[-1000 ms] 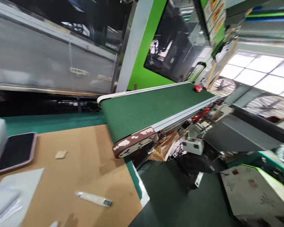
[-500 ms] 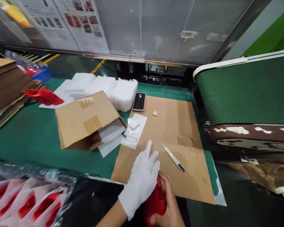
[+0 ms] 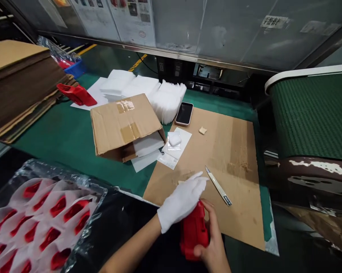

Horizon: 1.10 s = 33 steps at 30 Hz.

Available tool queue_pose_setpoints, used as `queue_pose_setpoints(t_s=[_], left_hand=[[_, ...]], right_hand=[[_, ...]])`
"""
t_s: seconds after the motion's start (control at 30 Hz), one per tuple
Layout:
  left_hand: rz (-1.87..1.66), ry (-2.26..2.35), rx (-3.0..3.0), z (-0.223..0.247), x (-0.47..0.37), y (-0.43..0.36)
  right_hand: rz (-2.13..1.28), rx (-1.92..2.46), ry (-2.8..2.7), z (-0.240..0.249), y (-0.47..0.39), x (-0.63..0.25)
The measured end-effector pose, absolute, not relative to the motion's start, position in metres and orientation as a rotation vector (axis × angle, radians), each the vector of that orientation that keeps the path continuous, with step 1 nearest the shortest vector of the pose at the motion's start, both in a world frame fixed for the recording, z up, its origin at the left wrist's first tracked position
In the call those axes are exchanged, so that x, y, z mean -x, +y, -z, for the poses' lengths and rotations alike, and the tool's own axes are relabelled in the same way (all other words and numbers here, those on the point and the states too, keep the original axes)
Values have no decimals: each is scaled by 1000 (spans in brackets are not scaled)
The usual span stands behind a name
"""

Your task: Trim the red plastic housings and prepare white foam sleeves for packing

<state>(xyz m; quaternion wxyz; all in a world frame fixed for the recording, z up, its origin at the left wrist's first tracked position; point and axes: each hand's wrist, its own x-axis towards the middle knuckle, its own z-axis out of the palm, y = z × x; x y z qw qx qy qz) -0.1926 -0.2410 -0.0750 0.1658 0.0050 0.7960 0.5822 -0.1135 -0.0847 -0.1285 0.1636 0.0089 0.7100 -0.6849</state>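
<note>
My right hand [image 3: 215,239], bare, is closed around a red plastic part [image 3: 191,237] near the front edge of the cardboard sheet. My left hand [image 3: 182,199], in a white glove, lies over the part's upper end with its fingers stretched out; whether the palm touches it I cannot tell. A small pale piece [image 3: 181,182] shows beside the glove. Right of the gloved fingers, a craft knife [image 3: 218,185] with a pale handle rests on the cardboard sheet [image 3: 239,223]. Farther back on the sheet sits a small cream piece [image 3: 202,131].
A carton [image 3: 114,125], white foam sheets [image 3: 168,100], a phone [image 3: 184,113] and a small bag [image 3: 174,140] stand behind. At left are wrapped red parts [image 3: 58,204], another red part [image 3: 77,94] and stacked cardboard [image 3: 20,87]. A green conveyor [image 3: 316,113] borders the right.
The view has shifted, showing more of the wrapped parts at left. My gloved fingers have turned to the right and come closer together over the red part, which shows more fully now.
</note>
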Motion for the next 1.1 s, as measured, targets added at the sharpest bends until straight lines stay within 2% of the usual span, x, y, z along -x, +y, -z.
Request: queue_pose_setpoints(t_s=[0.13, 0.27, 0.37, 0.9, 1.1], left_hand=[[-1874, 2180, 131, 90, 189, -246], [-2153, 2004, 144, 102, 181, -238], [-2223, 1905, 143, 104, 173, -228], [-2053, 1925, 234, 81, 164, -214], [-2045, 1974, 181, 81, 166, -209]], right_hand=[[2077, -177, 2015, 105, -79, 134], [2133, -135, 2043, 84, -71, 160], [2138, -77, 2106, 77, -68, 175], [2163, -223, 2239, 78, -60, 173], [2262, -272, 2081, 78, -65, 173]])
